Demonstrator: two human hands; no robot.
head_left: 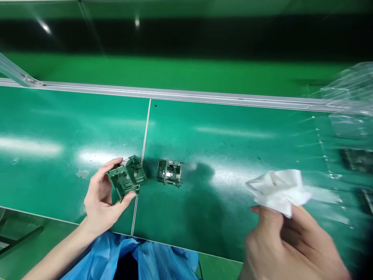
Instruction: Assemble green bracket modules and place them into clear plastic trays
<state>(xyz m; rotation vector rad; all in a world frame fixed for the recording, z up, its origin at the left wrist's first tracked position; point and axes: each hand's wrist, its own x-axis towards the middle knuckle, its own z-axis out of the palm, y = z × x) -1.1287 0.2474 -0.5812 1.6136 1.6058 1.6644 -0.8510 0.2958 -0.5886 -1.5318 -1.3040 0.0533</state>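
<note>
My left hand (pixel 101 200) grips a small dark green plastic frame part (pixel 126 177) between thumb and fingers, just above the green table (pixel 72 128). A second, similar frame part (pixel 169 172) sits on the table a little to the right of it, untouched. My right hand (pixel 291 245) is low at the right, slightly blurred, with its fingers closed on a crumpled white cloth (pixel 278 190).
A metal rail (pixel 186 95) runs along the table's far edge. Clear plastic packaging (pixel 349 116) with dark parts inside lies at the right. A blue plastic bag (pixel 131 258) hangs below the near edge. A seam (pixel 142 155) divides the table's surface.
</note>
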